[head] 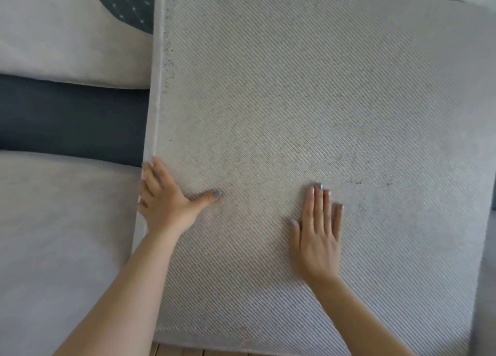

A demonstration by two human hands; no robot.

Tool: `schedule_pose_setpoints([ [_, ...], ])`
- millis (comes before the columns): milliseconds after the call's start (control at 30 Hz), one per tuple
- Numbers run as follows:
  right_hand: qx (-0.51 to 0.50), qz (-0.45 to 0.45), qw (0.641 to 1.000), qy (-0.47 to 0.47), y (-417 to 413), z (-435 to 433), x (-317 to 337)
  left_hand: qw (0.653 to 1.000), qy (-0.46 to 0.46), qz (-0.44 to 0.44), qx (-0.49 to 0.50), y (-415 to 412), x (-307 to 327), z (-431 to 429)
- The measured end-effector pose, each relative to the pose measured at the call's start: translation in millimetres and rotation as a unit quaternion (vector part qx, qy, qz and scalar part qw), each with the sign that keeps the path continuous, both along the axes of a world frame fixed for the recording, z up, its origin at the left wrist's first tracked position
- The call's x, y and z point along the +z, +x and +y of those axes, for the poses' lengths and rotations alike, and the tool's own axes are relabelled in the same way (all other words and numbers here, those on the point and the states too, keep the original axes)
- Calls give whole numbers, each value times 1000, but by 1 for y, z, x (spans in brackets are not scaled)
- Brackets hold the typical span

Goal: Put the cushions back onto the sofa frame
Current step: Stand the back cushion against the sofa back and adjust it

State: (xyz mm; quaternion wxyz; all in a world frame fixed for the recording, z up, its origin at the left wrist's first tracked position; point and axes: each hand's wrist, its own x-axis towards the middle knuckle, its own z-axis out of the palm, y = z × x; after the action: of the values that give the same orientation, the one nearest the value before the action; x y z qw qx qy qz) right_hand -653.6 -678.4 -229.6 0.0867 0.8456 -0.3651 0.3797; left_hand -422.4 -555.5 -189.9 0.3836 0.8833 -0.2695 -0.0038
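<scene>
1. Cushion (pixel 308 87): a large, flat, square pad that fills most of the view, from the near edge to the far edge. Its pale grey face has a coarse woven texture of fine diagonal ribs, and a smooth piped seam runs down its left side.
2. The left hand (pixel 166 202) grips the cushion's left edge near the lower corner, with the fingers curled round the seam and the thumb stretched across the ribbed face.
3. The right hand (pixel 316 237) lies flat on the face, right of the left hand, palm down, with the fingers straight and close together.
4. Just left of the cushion, at the near side, lies a soft, smooth, pale grey seat cushion (pixel 59 235), which touches or almost touches the held edge.
5. Beyond it a dark blue-grey band of the sofa frame (pixel 67 117) shows bare, a gap between two pale pads.
6. Farther still sits a second pale cushion (pixel 67 39), rounded at its edge, with dark dotted fabric (pixel 126 4) behind it.
7. A strip of light wooden floor (pixel 188 351) shows under the cushion's near edge.
</scene>
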Motion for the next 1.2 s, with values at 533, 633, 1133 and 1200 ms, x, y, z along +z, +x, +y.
schedule_pose_setpoints([
  [533, 77, 101, 988, -89, 30, 13, 16, 1000, -7, -1, -6, -2, -1, 1],
  [633, 80, 98, 987, -94, 31, 14, 17, 1000, -12, -4, -8, -5, 0, 2],
  [1133, 94, 177, 968, -152, 44, 17, 19, 999, -38, 13, -33, 2, 0, 4],
  [1200, 116, 165, 966, -164, 48, 30, 26, 998, -49, 2, -33, 3, -3, 6],
])
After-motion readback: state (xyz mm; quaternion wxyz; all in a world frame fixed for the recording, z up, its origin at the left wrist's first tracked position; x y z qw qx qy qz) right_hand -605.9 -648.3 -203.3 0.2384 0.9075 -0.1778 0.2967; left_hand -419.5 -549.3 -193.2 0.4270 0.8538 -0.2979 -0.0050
